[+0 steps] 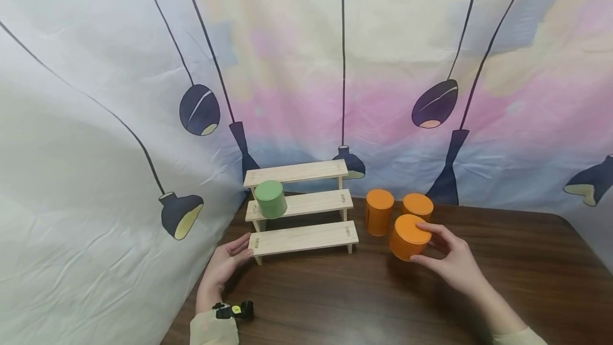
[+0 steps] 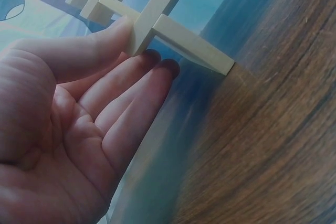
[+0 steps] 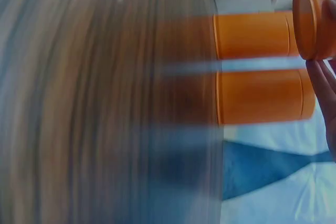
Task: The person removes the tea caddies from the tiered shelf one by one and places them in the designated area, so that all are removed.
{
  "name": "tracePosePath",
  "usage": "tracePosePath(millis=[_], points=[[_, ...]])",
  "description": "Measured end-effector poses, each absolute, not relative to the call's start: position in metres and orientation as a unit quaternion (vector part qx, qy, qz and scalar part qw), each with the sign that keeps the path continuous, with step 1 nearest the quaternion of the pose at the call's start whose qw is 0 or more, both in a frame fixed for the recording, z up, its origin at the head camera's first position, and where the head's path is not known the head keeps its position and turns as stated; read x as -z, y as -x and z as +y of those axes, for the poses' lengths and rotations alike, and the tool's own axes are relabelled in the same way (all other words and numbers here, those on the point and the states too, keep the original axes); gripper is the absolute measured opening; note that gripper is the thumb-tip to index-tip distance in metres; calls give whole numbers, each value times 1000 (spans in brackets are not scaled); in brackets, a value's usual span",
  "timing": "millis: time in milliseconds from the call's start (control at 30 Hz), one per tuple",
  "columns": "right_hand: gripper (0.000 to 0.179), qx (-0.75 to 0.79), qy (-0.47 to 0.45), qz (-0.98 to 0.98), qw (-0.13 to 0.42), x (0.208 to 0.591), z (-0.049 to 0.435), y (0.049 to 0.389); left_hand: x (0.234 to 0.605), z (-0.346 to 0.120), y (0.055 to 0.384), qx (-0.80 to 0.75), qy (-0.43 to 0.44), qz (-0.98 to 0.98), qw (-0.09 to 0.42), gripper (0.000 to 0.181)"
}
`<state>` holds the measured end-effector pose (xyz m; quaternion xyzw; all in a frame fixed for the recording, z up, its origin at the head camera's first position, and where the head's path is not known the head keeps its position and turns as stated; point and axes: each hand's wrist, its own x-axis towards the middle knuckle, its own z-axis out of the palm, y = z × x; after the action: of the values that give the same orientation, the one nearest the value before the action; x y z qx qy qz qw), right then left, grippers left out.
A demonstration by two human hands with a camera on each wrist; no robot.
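A three-tier wooden display stand stands on the table, with a green tin upright on its middle tier. My left hand is at the left end of the lowest tier. In the left wrist view, its thumb lies against the board's end and the fingertips sit just under it, pinching the edge. My right hand grips an orange tin between thumb and fingers, raised off the table and upright in the head view. Behind it stand two more orange tins, one left and one right.
The dark wood table runs up to a fabric backdrop printed with hanging lamps, which also covers the left side close to my left arm. A black strap device is worn on the left wrist.
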<state>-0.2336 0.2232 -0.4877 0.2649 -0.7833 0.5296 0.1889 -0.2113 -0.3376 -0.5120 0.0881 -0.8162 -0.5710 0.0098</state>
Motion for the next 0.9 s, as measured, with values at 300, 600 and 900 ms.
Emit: tracePosePath(millis=[300,600,900], points=[[73,-492,-225,-818,194,489,265,227,508,-337,210,569,-91,-817,9,60],[70,-472,-169,-847,176,491,294,232,510,-337,211,572,-89,-815,13,60],[67,-413,-120,-887,169,492,310,244,509,-336,210,569,-81,-818,21,60]])
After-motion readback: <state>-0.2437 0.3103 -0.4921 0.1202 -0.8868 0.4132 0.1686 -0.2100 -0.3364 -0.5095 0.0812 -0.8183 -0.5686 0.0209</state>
